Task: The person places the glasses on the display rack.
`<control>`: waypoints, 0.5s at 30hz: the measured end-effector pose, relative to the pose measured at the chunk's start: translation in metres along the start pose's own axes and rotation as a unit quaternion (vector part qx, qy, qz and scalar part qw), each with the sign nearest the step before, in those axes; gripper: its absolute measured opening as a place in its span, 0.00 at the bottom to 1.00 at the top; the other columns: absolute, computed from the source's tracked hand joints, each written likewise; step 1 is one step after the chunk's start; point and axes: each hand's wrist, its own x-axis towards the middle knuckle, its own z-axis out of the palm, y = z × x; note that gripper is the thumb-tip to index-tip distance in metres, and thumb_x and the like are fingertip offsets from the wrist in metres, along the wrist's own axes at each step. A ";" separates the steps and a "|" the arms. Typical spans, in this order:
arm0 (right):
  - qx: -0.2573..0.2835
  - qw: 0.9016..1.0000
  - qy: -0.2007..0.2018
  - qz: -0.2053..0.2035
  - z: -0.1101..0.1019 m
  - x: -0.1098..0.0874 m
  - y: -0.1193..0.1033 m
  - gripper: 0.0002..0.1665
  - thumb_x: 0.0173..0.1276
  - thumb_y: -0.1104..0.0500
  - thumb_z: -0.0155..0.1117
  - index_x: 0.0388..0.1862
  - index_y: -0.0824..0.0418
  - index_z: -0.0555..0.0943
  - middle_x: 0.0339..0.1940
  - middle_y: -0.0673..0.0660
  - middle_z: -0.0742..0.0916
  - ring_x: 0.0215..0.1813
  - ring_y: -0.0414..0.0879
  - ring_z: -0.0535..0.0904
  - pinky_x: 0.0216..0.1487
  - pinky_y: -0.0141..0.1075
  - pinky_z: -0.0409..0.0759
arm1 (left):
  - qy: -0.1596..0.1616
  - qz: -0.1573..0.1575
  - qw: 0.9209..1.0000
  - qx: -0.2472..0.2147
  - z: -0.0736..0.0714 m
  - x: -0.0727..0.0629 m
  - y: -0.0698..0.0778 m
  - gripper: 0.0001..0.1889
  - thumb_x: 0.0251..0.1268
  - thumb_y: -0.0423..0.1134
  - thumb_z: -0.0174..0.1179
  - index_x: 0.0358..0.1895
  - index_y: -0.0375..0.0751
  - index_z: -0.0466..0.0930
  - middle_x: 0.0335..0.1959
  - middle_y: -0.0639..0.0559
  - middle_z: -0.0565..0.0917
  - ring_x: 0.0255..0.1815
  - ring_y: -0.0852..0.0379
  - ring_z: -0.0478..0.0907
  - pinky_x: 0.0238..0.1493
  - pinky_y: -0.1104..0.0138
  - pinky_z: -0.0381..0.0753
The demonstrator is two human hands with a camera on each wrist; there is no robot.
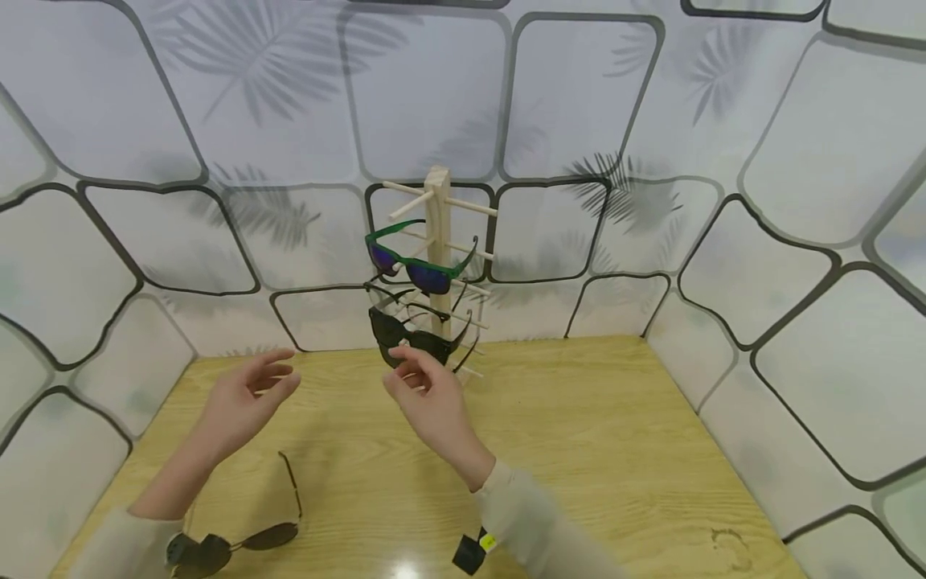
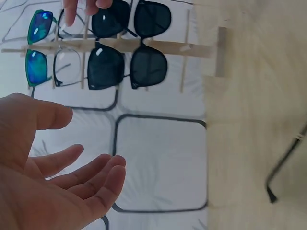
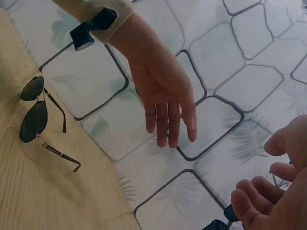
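Observation:
My left hand (image 1: 242,398) hovers over the left of the table, fingers loosely bent and holding nothing. Likewise bare is my right hand (image 1: 434,406), raised before the lower part of a wooden eyewear stand (image 1: 437,209); its fingertips overlap the black sunglasses (image 1: 427,342) in the head view. Higher on the pegs hang green-framed sunglasses (image 1: 427,273) with blue mirrored lenses. Clear-lensed glasses (image 2: 68,67) and two dark pairs follow below them in the left wrist view. Another pair, dark sunglasses with thin temples (image 3: 34,120), lies on the table, temples unfolded, below my left forearm.
The wood-grain table (image 1: 579,450) is enclosed by white patterned walls (image 1: 434,96) at the back and sides. A small black object with a yellow patch (image 1: 470,555) shows beside my right sleeve. The stand's top pegs (image 1: 470,207) bear no glasses.

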 end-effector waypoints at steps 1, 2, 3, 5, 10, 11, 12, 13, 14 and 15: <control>-0.006 1.000 -0.007 0.006 0.003 -0.001 0.004 0.20 0.78 0.55 0.67 0.66 0.54 0.83 0.48 0.59 0.88 0.43 0.40 0.82 0.44 0.31 0.80 | -0.004 -0.005 1.000 0.005 0.000 -0.005 -0.006 0.29 0.83 0.46 0.57 0.78 0.33 0.68 0.66 0.25 0.80 0.63 0.26 0.81 0.54 0.39 0.85; -0.010 1.000 -0.015 0.011 0.005 -0.003 0.007 0.21 0.78 0.54 0.67 0.67 0.54 0.83 0.48 0.59 0.88 0.43 0.41 0.82 0.44 0.31 0.81 | -0.008 -0.011 1.000 0.012 0.000 -0.010 -0.011 0.29 0.83 0.46 0.57 0.77 0.33 0.68 0.65 0.25 0.80 0.62 0.26 0.81 0.54 0.40 0.86; -0.016 1.000 -0.022 0.016 0.008 -0.004 0.011 0.21 0.78 0.54 0.67 0.66 0.54 0.83 0.48 0.59 0.88 0.44 0.41 0.82 0.44 0.32 0.81 | -0.010 -0.018 1.000 0.017 -0.001 -0.016 -0.017 0.29 0.83 0.46 0.57 0.77 0.33 0.68 0.64 0.24 0.81 0.62 0.26 0.82 0.52 0.41 0.86; -0.020 0.999 -0.037 0.025 0.013 -0.007 0.016 0.20 0.77 0.54 0.68 0.66 0.55 0.84 0.47 0.60 0.88 0.43 0.42 0.82 0.42 0.31 0.81 | -0.019 -0.036 0.999 0.028 -0.002 -0.025 -0.027 0.30 0.83 0.47 0.57 0.77 0.32 0.67 0.64 0.24 0.81 0.61 0.26 0.82 0.51 0.42 0.87; -0.016 0.995 -0.077 0.054 0.027 -0.016 0.028 0.20 0.77 0.53 0.69 0.65 0.54 0.84 0.46 0.58 0.88 0.42 0.40 0.82 0.39 0.30 0.81 | -0.034 -0.072 0.995 0.058 -0.005 -0.045 -0.050 0.33 0.83 0.49 0.57 0.77 0.29 0.65 0.63 0.21 0.80 0.59 0.25 0.82 0.48 0.44 0.88; -0.012 0.994 -0.086 0.063 0.030 -0.018 0.030 0.21 0.77 0.53 0.69 0.65 0.53 0.84 0.47 0.57 0.88 0.42 0.38 0.82 0.38 0.30 0.81 | -0.033 -0.076 0.994 0.066 -0.006 -0.048 -0.055 0.33 0.83 0.49 0.57 0.77 0.28 0.65 0.62 0.20 0.80 0.58 0.25 0.83 0.47 0.43 0.88; -0.010 0.993 -0.096 0.072 0.033 -0.020 0.031 0.21 0.77 0.52 0.68 0.66 0.52 0.84 0.47 0.55 0.88 0.41 0.37 0.82 0.38 0.30 0.81 | -0.031 -0.081 0.993 0.075 -0.006 -0.052 -0.059 0.33 0.83 0.49 0.57 0.77 0.27 0.65 0.62 0.20 0.80 0.58 0.25 0.83 0.47 0.43 0.88; -0.007 0.991 -0.107 0.082 0.036 -0.022 0.034 0.21 0.77 0.51 0.68 0.66 0.52 0.83 0.47 0.54 0.88 0.41 0.36 0.81 0.37 0.30 0.81 | -0.029 -0.086 0.993 0.082 -0.007 -0.055 -0.063 0.34 0.82 0.49 0.58 0.76 0.27 0.65 0.62 0.19 0.80 0.57 0.25 0.83 0.46 0.43 0.88; -0.006 0.989 -0.117 0.089 0.038 -0.024 0.036 0.21 0.78 0.51 0.67 0.67 0.51 0.83 0.47 0.52 0.88 0.41 0.35 0.81 0.37 0.30 0.81 | -0.027 -0.091 0.991 0.090 -0.008 -0.058 -0.068 0.34 0.82 0.49 0.58 0.76 0.26 0.65 0.61 0.19 0.80 0.57 0.25 0.84 0.46 0.42 0.88; -0.005 0.987 -0.126 0.096 0.041 -0.026 0.038 0.21 0.78 0.51 0.67 0.67 0.51 0.83 0.47 0.51 0.88 0.40 0.34 0.81 0.37 0.30 0.81 | -0.024 -0.098 0.990 0.097 -0.008 -0.062 -0.072 0.34 0.82 0.49 0.58 0.76 0.26 0.65 0.61 0.18 0.79 0.56 0.25 0.84 0.46 0.42 0.87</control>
